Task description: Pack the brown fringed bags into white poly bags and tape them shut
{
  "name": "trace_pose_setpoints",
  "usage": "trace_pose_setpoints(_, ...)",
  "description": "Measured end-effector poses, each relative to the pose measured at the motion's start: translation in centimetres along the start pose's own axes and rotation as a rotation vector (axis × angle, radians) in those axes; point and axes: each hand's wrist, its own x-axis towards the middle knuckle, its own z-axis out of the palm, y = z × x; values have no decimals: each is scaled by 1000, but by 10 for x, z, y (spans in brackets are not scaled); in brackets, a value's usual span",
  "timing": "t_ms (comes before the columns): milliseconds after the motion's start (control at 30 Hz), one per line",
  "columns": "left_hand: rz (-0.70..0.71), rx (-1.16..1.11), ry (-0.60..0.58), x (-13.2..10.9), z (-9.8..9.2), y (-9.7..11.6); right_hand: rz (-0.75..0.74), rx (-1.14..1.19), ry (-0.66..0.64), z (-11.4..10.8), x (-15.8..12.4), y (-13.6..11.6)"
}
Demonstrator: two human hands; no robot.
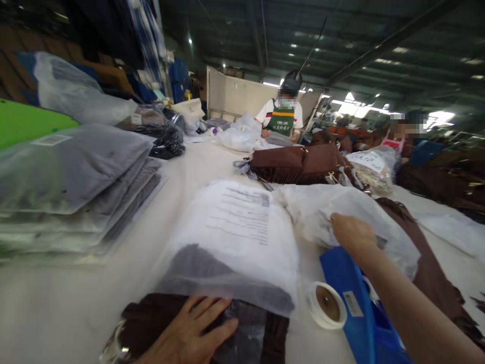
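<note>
My left hand (197,328), fingers spread, lies on a dark brown fabric item (146,316) at the near edge. A shiny ring-like metal part shows at that item's left end, and a clear plastic piece (246,328) covers part of it. Just beyond rests a frosted plastic bag (242,258) with printed lines and something grey inside. To the right, my right hand (354,235) is closed on a whitish plastic bag (303,207), lying flat in that spot. Its fingertips are partly blurred.
A roll of tape (328,306) stands beside a blue bin (346,288). Bagged grey goods (76,172) are piled on the left. Brown fringed bags (295,164) lie farther back. A person in a green apron (281,121) stands across the table; another person is at far right.
</note>
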Motion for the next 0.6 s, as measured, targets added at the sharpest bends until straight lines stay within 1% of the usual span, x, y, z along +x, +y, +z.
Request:
trace_pose_setpoints(67, -27, -75, -64, 8, -14, 3, -18, -47, 86, -14, -37, -12)
trace_pose_setpoints(100, -34, -107, -96, 11, -20, 5, -53, -41, 154, -17, -60, -20)
trace_pose_setpoints(133, -41, -134, -118, 13, -25, 6, -159, 37, 292, -17, -85, -30)
trace_pose_setpoints(167, -56, -155, -142, 15, -29, 7, -379, 181, 357, -13, -109, -41)
trace_pose_setpoints(200, -78, -172, -172, 16, -31, 8, -568, 289, 362, -6, -131, -52)
trace_pose_setpoints(233, -91, -189, -188, 16, -33, 9, -651, 317, 387, 5, -151, -61)
trace_pose_setpoints(267, -99, -201, -192, 15, -33, 9, -682, 311, 420, 18, -166, -69)
trace_pose_setpoints(333, -109, -210, -199, 14, -33, 10, -662, 295, 495, 45, -186, -76)
trace_pose_setpoints(367, -113, -210, -205, 13, -32, 10, -636, 291, 534, 58, -190, -76)
trace_pose_setpoints(433, -115, -206, -208, 11, -29, 11, -600, 314, 568, 78, -195, -71)
trace_pose_setpoints(533, -111, -206, -173, 8, -26, 12, -569, 369, 540, 95, -199, -60)
trace_pose_setpoints(600, -108, -202, -150, 7, -25, 13, -500, 367, 554, 102, -201, -55)
